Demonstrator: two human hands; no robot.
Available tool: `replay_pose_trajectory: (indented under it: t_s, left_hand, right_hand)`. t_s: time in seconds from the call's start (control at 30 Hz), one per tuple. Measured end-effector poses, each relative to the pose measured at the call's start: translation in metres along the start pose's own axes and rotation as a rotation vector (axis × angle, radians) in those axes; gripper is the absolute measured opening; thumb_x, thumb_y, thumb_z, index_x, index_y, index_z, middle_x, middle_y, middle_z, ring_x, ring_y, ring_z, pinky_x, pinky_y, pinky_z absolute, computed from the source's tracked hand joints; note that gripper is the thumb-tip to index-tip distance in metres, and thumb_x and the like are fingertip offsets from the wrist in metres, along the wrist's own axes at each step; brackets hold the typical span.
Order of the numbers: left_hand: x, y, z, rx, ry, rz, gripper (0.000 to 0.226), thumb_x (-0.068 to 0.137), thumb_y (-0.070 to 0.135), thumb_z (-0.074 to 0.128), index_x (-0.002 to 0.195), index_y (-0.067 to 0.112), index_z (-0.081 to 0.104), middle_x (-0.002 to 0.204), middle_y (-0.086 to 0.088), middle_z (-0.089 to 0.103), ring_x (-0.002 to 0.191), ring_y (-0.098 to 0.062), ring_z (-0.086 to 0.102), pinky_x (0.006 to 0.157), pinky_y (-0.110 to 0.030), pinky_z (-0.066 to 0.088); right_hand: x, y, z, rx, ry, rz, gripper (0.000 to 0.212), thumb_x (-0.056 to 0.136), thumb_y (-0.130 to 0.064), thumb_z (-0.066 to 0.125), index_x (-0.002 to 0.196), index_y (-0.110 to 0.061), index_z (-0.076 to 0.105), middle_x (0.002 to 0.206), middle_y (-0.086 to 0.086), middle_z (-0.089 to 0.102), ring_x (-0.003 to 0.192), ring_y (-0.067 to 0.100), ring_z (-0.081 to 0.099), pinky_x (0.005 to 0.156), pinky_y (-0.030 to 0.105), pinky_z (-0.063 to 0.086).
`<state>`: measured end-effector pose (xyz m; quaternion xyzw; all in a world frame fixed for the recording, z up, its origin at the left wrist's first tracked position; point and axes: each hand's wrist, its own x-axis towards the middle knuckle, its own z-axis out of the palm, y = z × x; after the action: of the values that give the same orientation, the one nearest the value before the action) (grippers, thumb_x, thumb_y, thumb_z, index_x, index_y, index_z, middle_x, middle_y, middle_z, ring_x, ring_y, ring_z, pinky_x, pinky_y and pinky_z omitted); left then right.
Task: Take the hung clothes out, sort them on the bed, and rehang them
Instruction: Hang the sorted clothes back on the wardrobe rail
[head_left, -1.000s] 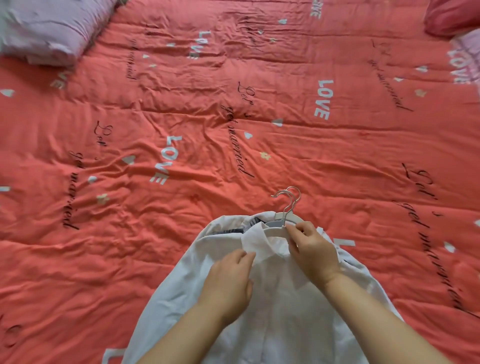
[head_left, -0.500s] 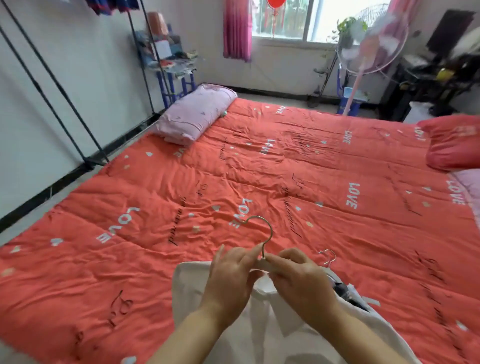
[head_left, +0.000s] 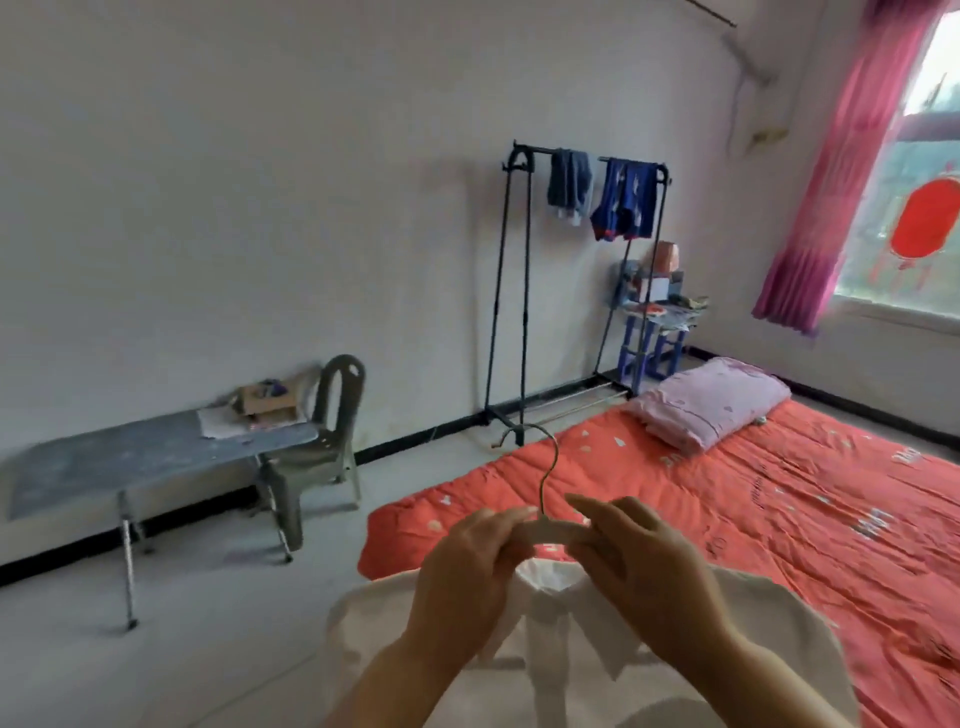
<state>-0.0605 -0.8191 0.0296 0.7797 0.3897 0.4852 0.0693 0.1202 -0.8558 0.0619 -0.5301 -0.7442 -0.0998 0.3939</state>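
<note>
I hold a white shirt (head_left: 582, 654) on a pale hanger (head_left: 551, 529) with a metal hook, lifted in front of me over the bed's near corner. My left hand (head_left: 467, 577) grips the hanger's left shoulder and my right hand (head_left: 641, 561) grips its right shoulder. Across the room a black clothes rack (head_left: 514, 291) stands by the wall, with a grey garment (head_left: 569, 184) and a blue garment (head_left: 623, 200) draped over its top bar. The red quilted bed (head_left: 779, 519) stretches to my right.
A pink pillow (head_left: 711, 400) lies at the bed's far end. A grey table (head_left: 145, 457) and a grey plastic chair (head_left: 322, 447) stand at the left wall. A cluttered blue shelf (head_left: 652, 322) sits beside the rack, near the pink curtain (head_left: 836, 171).
My view has swung up and left, from the bed to the wall and rack. The shirt on its hanger has been lifted off the bed, both hands now holding the hanger.
</note>
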Motion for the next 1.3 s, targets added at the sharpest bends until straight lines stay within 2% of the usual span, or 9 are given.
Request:
replay_pose_trajectory:
  t_s: [0.07, 0.17, 0.3, 0.4, 0.57, 0.67, 1.0, 1.13, 1.3]
  left_hand:
    - [0.001, -0.025, -0.051, 0.117, 0.061, 0.003, 0.03, 0.081, 0.039, 0.048, 0.109, 0.031, 0.053, 0.085, 0.006, 0.067, 0.085, -0.007, 0.052, 0.072, -0.013, 0.039]
    - [-0.001, -0.065, -0.121, 0.246, 0.121, -0.049, 0.032, 0.082, 0.044, 0.044, 0.11, 0.032, 0.055, 0.085, 0.01, 0.067, 0.082, -0.004, 0.055, 0.063, -0.019, 0.048]
    - [-0.011, -0.122, -0.203, 0.372, 0.228, -0.176, 0.034, 0.08, 0.041, 0.049, 0.113, 0.034, 0.057, 0.088, 0.015, 0.067, 0.079, -0.002, 0.061, 0.062, -0.021, 0.05]
    - [-0.014, -0.161, -0.258, 0.482, 0.294, -0.234, 0.038, 0.077, 0.041, 0.048, 0.114, 0.033, 0.052, 0.084, 0.016, 0.067, 0.075, 0.0, 0.059, 0.058, -0.016, 0.049]
    - [-0.02, -0.227, -0.345, 0.679, 0.427, -0.337, 0.03, 0.078, 0.037, 0.048, 0.106, 0.032, 0.058, 0.083, 0.014, 0.065, 0.077, -0.002, 0.057, 0.064, -0.015, 0.045]
    - [-0.025, -0.257, -0.396, 0.834, 0.466, -0.407, 0.025, 0.081, 0.034, 0.047, 0.101, 0.031, 0.061, 0.08, 0.013, 0.062, 0.075, -0.003, 0.055, 0.064, -0.014, 0.042]
    - [-0.086, -0.324, -0.556, 1.089, 0.689, -0.633, 0.029, 0.081, 0.034, 0.045, 0.11, 0.033, 0.053, 0.088, 0.016, 0.053, 0.082, -0.002, 0.051, 0.063, -0.008, 0.035]
    - [-0.119, -0.369, -0.627, 1.224, 0.77, -0.645, 0.026, 0.081, 0.033, 0.046, 0.1, 0.031, 0.064, 0.086, 0.013, 0.058, 0.082, -0.002, 0.051, 0.064, -0.006, 0.034]
    - [-0.139, -0.424, -0.728, 1.278, 0.816, -0.662, 0.028, 0.083, 0.035, 0.047, 0.1, 0.029, 0.067, 0.086, 0.012, 0.06, 0.081, -0.001, 0.051, 0.065, -0.006, 0.034]
  right_hand:
    - [0.026, -0.039, 0.031, 0.025, -0.013, -0.072, 0.046, 0.072, -0.034, 0.065, 0.116, -0.036, 0.052, 0.086, -0.015, 0.059, 0.061, 0.006, 0.06, 0.05, 0.023, 0.05]
    - [0.061, -0.089, 0.077, 0.084, -0.026, -0.167, 0.045, 0.071, -0.03, 0.066, 0.114, -0.035, 0.053, 0.084, -0.013, 0.062, 0.066, 0.007, 0.061, 0.057, 0.015, 0.046]
    - [0.108, -0.153, 0.144, 0.158, -0.004, -0.322, 0.034, 0.081, -0.042, 0.05, 0.114, -0.036, 0.053, 0.083, -0.014, 0.063, 0.073, 0.008, 0.057, 0.065, 0.012, 0.039]
    - [0.145, -0.204, 0.2, 0.236, 0.049, -0.474, 0.036, 0.08, -0.04, 0.053, 0.116, -0.036, 0.052, 0.081, -0.013, 0.063, 0.082, 0.014, 0.048, 0.071, 0.014, 0.037]
    - [0.211, -0.293, 0.296, 0.471, 0.079, -0.697, 0.029, 0.095, -0.041, 0.037, 0.117, -0.032, 0.054, 0.072, -0.007, 0.06, 0.067, 0.014, 0.055, 0.073, 0.023, 0.041]
    - [0.246, -0.352, 0.341, 0.596, 0.063, -0.798, 0.035, 0.099, -0.044, 0.028, 0.118, -0.031, 0.054, 0.07, -0.006, 0.059, 0.063, 0.016, 0.055, 0.071, 0.023, 0.036]
    - [0.29, -0.562, 0.456, 0.854, 0.06, -1.067, 0.036, 0.1, -0.042, 0.025, 0.121, -0.031, 0.051, 0.069, -0.005, 0.056, 0.059, 0.018, 0.056, 0.056, 0.027, 0.045]
    - [0.299, -0.655, 0.499, 0.884, 0.072, -1.122, 0.039, 0.1, -0.045, 0.02, 0.12, -0.033, 0.051, 0.068, -0.007, 0.057, 0.06, 0.014, 0.055, 0.054, 0.023, 0.045]
    - [0.325, -0.769, 0.548, 0.945, 0.048, -1.163, 0.03, 0.093, -0.04, 0.035, 0.119, -0.035, 0.051, 0.067, -0.006, 0.057, 0.056, 0.015, 0.057, 0.049, 0.02, 0.046]
